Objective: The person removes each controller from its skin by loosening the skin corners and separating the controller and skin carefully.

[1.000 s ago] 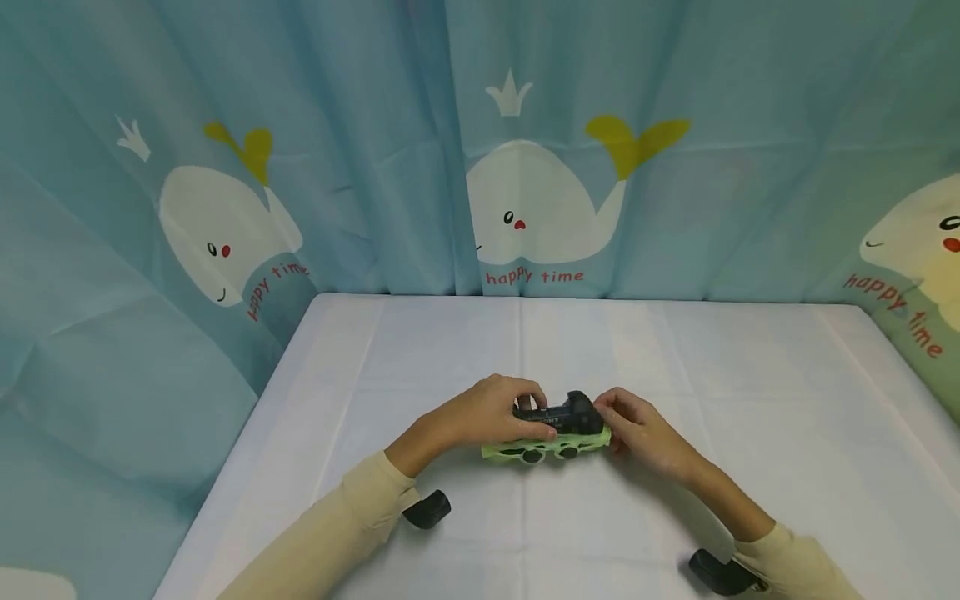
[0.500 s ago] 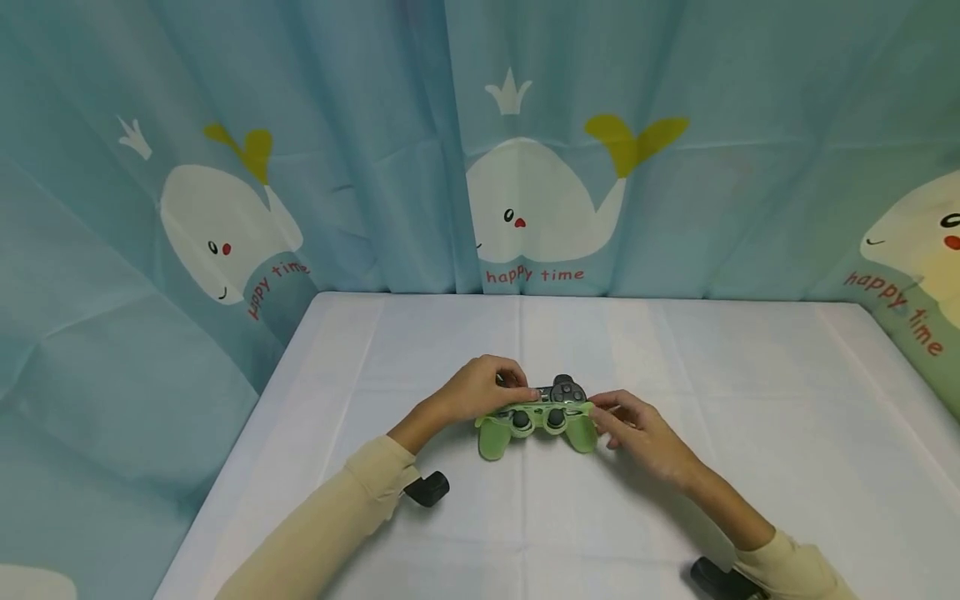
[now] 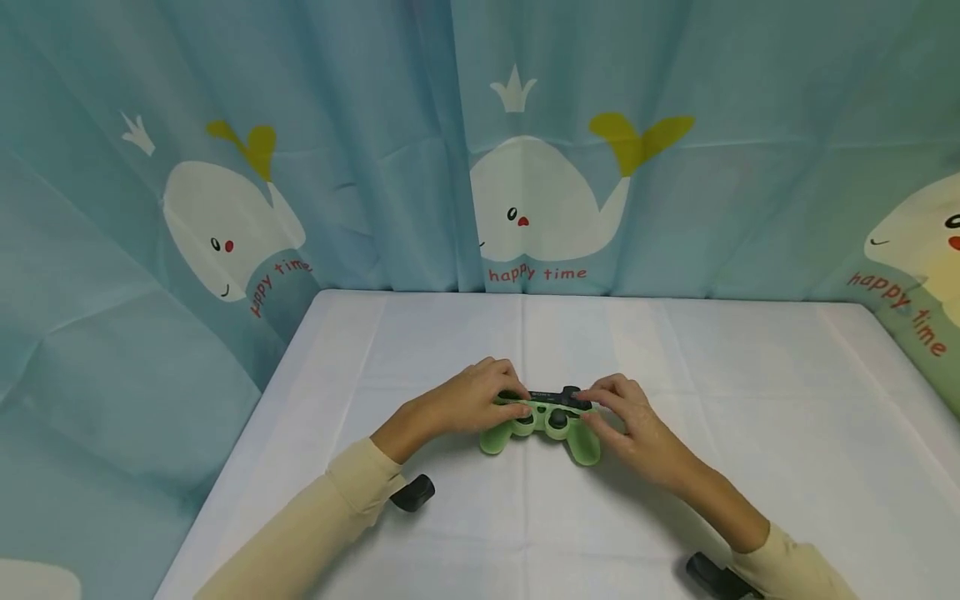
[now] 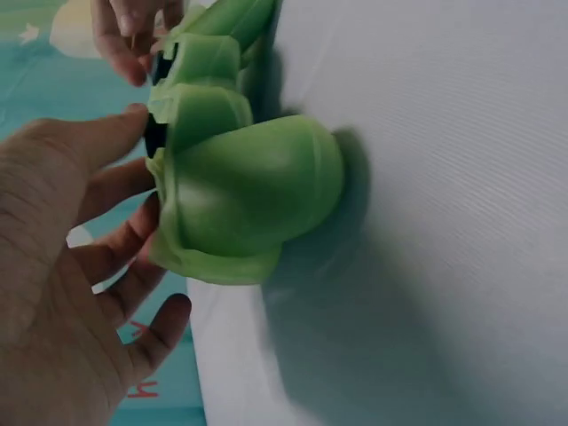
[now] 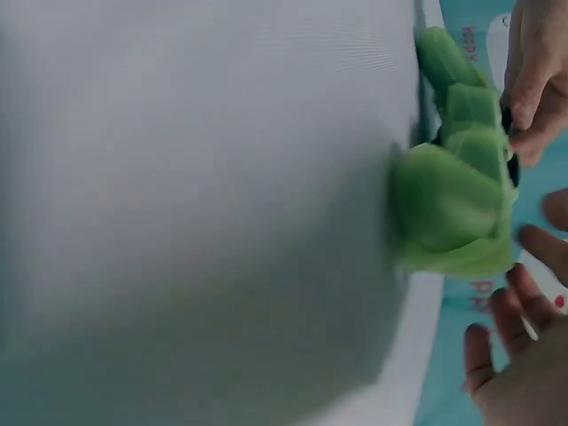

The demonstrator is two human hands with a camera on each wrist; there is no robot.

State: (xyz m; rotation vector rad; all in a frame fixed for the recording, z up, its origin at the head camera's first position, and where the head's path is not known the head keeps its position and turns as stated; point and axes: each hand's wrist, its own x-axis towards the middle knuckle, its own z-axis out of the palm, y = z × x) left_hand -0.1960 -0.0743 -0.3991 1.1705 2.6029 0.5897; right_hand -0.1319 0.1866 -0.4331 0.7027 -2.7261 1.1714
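Note:
A black game controller [image 3: 546, 397] stands near the table's middle, its lower part and both handles inside a light green silicone cover [image 3: 585, 442]. The black upper edge shows above the cover. My left hand [image 3: 476, 396] pinches the controller's left side, thumb on the face by the left stick and fingers behind. My right hand [image 3: 637, 429] is at the right end, index finger over the top edge and thumb low beside the cover. In the right wrist view that hand's fingers are spread beside the green cover [image 5: 448, 195]. The left wrist view shows the cover's rounded handle [image 4: 257, 186] up close.
A white cloth-covered table [image 3: 750, 375] lies under the hands. A blue curtain [image 3: 390, 167] with whale prints hangs behind and beside it. Black wrist devices [image 3: 414, 493] sit below the beige sleeves [image 3: 300, 525].
The controller first turned its face and handles into view, then tilted so its dark upper part shows less. My right hand rose from its right side to over its top right corner.

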